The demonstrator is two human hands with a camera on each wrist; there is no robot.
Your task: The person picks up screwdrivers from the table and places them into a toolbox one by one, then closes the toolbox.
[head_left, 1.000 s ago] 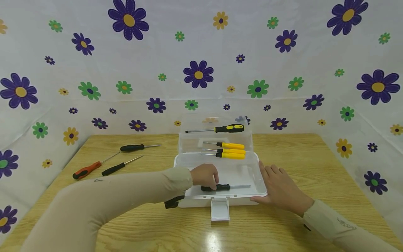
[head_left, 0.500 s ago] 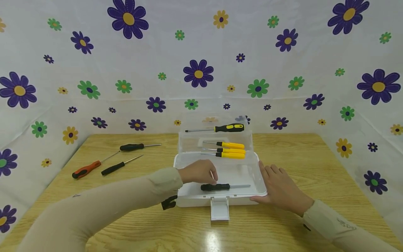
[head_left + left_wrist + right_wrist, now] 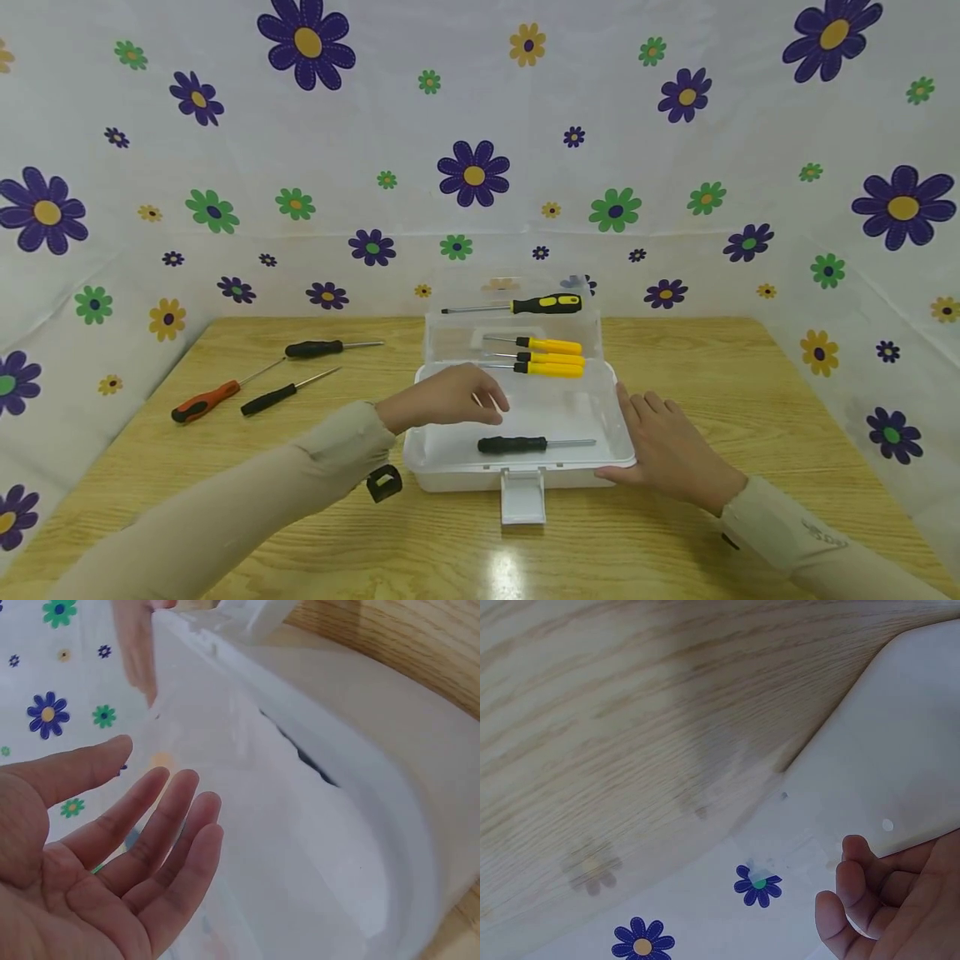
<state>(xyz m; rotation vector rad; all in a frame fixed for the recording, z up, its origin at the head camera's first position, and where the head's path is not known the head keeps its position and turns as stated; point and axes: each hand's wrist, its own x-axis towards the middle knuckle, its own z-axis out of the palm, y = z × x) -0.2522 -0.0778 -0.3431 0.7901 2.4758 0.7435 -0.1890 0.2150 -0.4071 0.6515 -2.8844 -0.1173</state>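
A white toolbox (image 3: pixel 438 479) stands with its clear lid raised at the back. My left hand (image 3: pixel 457 393) hangs over its left part, fingers loosely bent and holding nothing; the left wrist view shows the bare palm (image 3: pixel 82 900). Below and right of that hand, a black-handled screwdriver (image 3: pixel 513 445) lies in the box near the front wall, its shaft pointing right. My right hand (image 3: pixel 667 442) holds the box's front right corner, thumb at the front and fingers along the right side. Behind the hands, three yellow-handled screwdrivers (image 3: pixel 555 358) and a larger black-and-yellow screwdriver (image 3: pixel 546 304) lie in the raised lid section.
On the table (image 3: pixel 705 358) left of the box lie an orange-and-black screwdriver (image 3: pixel 206 402), a black screwdriver (image 3: pixel 268 400) and another black screwdriver (image 3: pixel 315 349). A white latch (image 3: pixel 522 497) hangs down at the box's front. Flower-printed cloth (image 3: pixel 315 208) rises behind the table and at both sides.
My left hand has let go of the black screwdriver in the box and moved up and left, its fingers loosening. The screwdriver stays where it lay; the right hand has not moved.
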